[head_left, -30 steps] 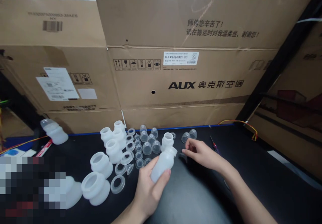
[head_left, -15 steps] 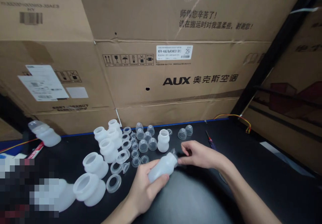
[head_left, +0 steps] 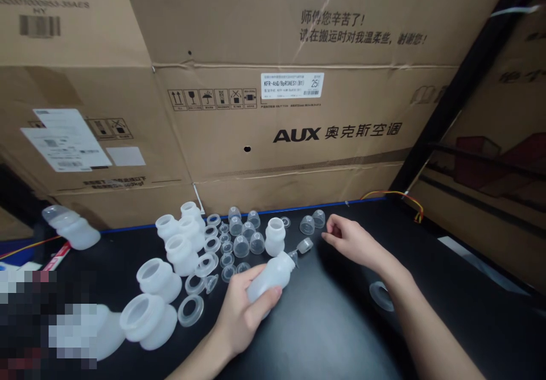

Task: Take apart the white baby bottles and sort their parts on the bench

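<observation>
My left hand [head_left: 241, 314] grips a white translucent bottle [head_left: 269, 276], tilted with its mouth pointing up and right. A small clear nipple [head_left: 293, 256] sits at that mouth. Just past it a small clear cap [head_left: 305, 246] lies on the black table [head_left: 333, 334]. My right hand [head_left: 350, 242] hovers to the right of the cap, fingers loosely curled and holding nothing. Two clear domed caps [head_left: 312, 222] stand just left of its fingertips.
An upright white bottle [head_left: 275, 236], several more bottles [head_left: 179, 238], clear rings [head_left: 190, 310] and domed caps [head_left: 241, 246] crowd the table's left half. A ring [head_left: 381, 296] lies by my right forearm. Cardboard boxes [head_left: 298, 135] wall the back. Wires [head_left: 398, 195] run at the right rear.
My right hand has left the bottle's mouth and moved right and away. A small cap now lies beside the mouth. My left hand has tipped the bottle lower.
</observation>
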A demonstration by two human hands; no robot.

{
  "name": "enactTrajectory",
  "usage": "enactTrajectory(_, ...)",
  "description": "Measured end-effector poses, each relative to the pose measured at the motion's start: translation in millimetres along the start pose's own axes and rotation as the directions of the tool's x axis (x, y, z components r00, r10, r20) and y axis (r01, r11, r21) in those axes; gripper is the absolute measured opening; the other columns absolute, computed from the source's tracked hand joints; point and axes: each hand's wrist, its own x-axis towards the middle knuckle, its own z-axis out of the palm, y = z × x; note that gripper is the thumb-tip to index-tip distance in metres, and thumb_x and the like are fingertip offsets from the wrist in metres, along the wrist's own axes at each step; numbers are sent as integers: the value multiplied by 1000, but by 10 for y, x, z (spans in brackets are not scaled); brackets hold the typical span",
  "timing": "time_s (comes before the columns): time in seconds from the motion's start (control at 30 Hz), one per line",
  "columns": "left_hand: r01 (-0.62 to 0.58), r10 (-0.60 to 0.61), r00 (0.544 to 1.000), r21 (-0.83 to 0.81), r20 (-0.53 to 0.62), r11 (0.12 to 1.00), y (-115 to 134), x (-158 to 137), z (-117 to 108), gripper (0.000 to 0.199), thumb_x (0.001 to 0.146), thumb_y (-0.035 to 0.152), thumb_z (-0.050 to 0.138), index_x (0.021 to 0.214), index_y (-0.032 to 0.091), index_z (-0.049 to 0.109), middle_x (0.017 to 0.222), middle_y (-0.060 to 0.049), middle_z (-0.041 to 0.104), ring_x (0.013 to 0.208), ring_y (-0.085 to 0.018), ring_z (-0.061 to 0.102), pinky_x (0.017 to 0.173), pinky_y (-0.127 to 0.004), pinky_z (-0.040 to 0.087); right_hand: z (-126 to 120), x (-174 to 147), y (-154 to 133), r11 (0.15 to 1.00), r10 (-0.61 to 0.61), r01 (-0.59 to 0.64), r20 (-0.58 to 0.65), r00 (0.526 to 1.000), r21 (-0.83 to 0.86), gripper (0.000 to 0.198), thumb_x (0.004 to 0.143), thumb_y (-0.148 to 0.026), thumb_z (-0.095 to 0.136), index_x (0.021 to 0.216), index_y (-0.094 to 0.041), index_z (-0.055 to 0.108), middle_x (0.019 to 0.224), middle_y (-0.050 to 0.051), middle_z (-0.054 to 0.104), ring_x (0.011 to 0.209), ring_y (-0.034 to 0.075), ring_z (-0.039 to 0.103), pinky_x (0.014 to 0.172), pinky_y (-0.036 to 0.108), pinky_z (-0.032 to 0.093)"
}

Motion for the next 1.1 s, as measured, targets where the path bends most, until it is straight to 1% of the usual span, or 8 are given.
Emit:
enactTrajectory(0.13,-31,29,999,65,30,997,5,2,17,38,92,52,66,107,17,72,77,2,54,68,-13,41,61,-25,32,-8,-14,-32,1000,0,0,-25,1000,6,15,91,-31,60,81,-24,51,70,-1,62,64,17,55,59,27,35)
enactTrajectory(0.27,-94,88,996,310,35,946,20,-9,70,29,93,43,64,112,22,70,79,1,65,67,-16,54,64,-26,41,18,-21,-107,998,-39,39,-12,999,45,20,95,-39,58,83,-23,55,70,-1,62,63,17,54,59,27,35)
enactTrajectory(0.43,-159,194,981,487,-20,859,14,-52,129,43,89,34,66,131,31,56,111,-1,75,91,-23,71,84,-33,53,50,-75,-237,971,-105,78,109,988,226,46,100,-55,52,70,-21,49,63,-3,48,60,14,44,56,27,31)
enactTrajectory(0.57,-180,222,974,484,-31,856,-3,-88,133,44,91,34,65,132,29,50,126,-6,70,111,-28,68,97,-42,52,93,-200,-449,845,-275,-34,487,829,534,43,85,-57,76,96,-19,61,76,-3,57,66,14,50,58,24,39)
enactTrajectory(0.63,-151,186,982,475,-28,867,-21,-94,134,40,94,37,63,130,27,50,124,-8,70,110,-29,68,96,-45,52,157,-266,-605,787,-371,-29,510,776,617,54,74,-50,88,110,-19,61,87,-2,62,75,15,54,64,24,43)
enactTrajectory(0.83,-151,185,983,507,-18,849,-41,-44,138,37,92,26,61,128,24,52,125,-10,63,114,-29,60,99,-47,49,317,-360,-925,796,-434,235,255,864,558,32,78,-32,83,102,-21,65,96,-2,59,86,17,52,74,25,43)
enactTrajectory(0.97,-164,184,982,617,32,770,-26,-18,157,39,83,25,70,121,24,60,121,-8,63,111,-32,56,99,-51,47,331,-354,-899,864,-419,285,280,864,415,26,72,-20,79,94,-21,65,95,-2,57,82,16,51,71,24,42)
enactTrajectory(1.1,-86,160,986,661,-52,746,-99,-13,184,54,76,23,72,129,20,58,122,-11,61,114,-34,55,103,-55,45,475,-365,-886,887,-402,288,300,865,361,32,66,-13,76,94,-22,63,94,-4,63,82,16,56,72,23,42)
